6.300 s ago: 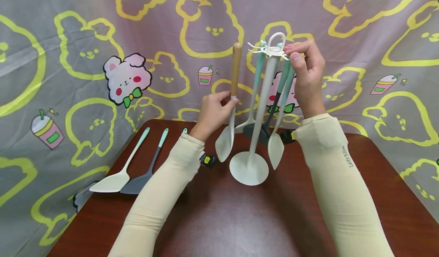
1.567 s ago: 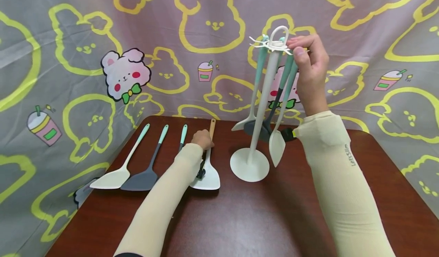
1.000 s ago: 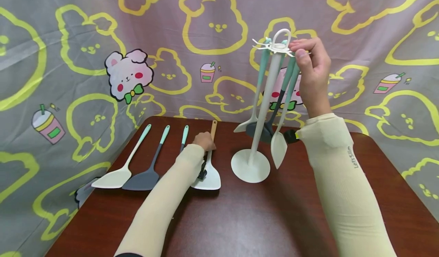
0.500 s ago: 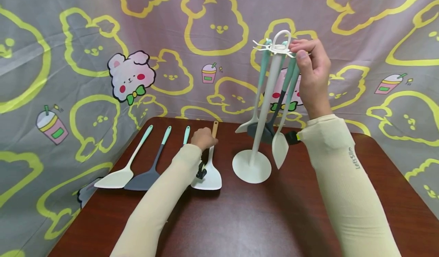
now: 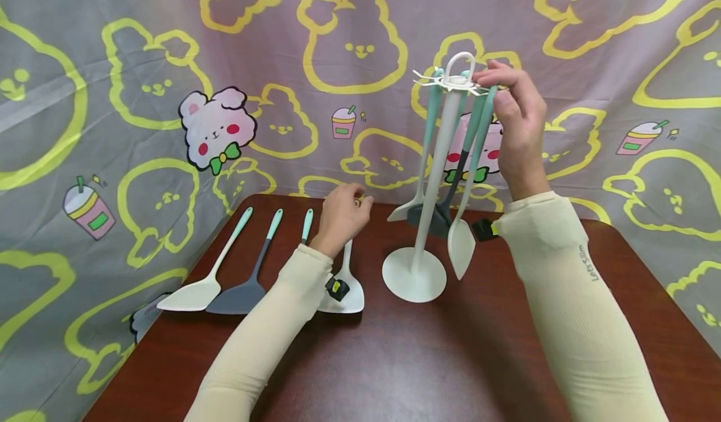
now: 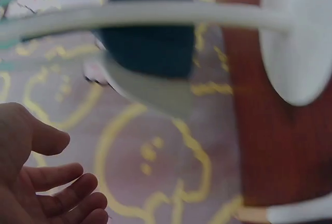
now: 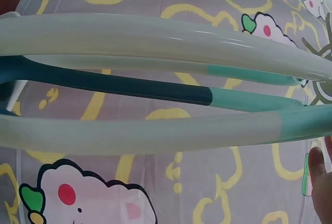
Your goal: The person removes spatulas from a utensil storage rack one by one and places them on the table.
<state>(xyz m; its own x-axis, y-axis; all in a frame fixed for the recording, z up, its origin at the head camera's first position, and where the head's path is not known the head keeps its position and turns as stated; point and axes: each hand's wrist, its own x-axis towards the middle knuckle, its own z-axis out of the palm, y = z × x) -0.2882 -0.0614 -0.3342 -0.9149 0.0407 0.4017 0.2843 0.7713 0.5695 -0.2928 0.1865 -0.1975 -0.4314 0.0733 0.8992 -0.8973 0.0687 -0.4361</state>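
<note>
In the head view my left hand (image 5: 342, 215) hovers over the wooden-handled white spatula (image 5: 352, 293), which lies on the table. The left wrist view shows that hand (image 6: 49, 177) empty, its fingers loosely bent and apart from the wooden handle (image 6: 252, 213). My right hand (image 5: 522, 121) is at the top of the white rack (image 5: 438, 171), fingers by its hooks and thumb drawn back from the nearest turquoise handle (image 5: 485, 118). Only part of the right hand (image 7: 322, 182) shows in the right wrist view, below that handle. Several utensils hang from the rack.
A white turner (image 5: 194, 295), a grey turner (image 5: 239, 297) and another turquoise-handled utensil (image 5: 307, 221), partly hidden by the left arm, lie at the left on the brown table (image 5: 394, 372). A patterned cloth (image 5: 281, 52) hangs behind.
The wooden-handled spatula came from beside the rack to the table, and my left hand has let go of it and lifted. My right thumb has moved back from the rack top, uncovering the turquoise handle.
</note>
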